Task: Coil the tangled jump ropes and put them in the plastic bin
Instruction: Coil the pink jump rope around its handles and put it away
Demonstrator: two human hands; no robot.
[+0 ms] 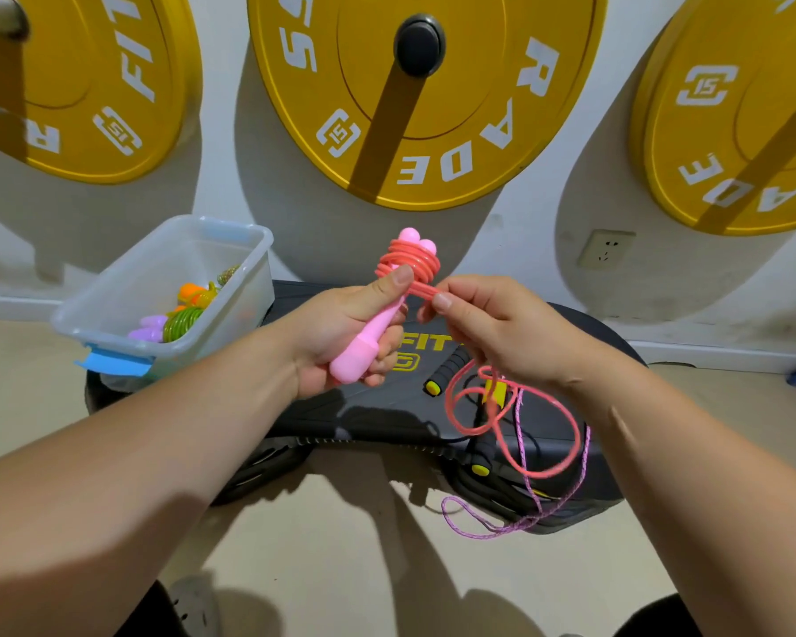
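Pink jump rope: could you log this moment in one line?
left hand grips pink handle | right hand pinches pink cord | plastic bin holds coiled ropes

I have one view, from the camera on the person's head. It looks forward and down, so the wall [525, 232] with its yellow weight plates [479, 85] fills the top and the floor [19, 383] the bottom. The wide lens bends the edges. It sits close: both forearms come in from the lower corners, and the left hand [336, 333] and right hand [502, 333] meet mid-frame on a pink jump rope [357, 356], above the low black bench [378, 406]. The plastic bin [230, 225] is to their left.
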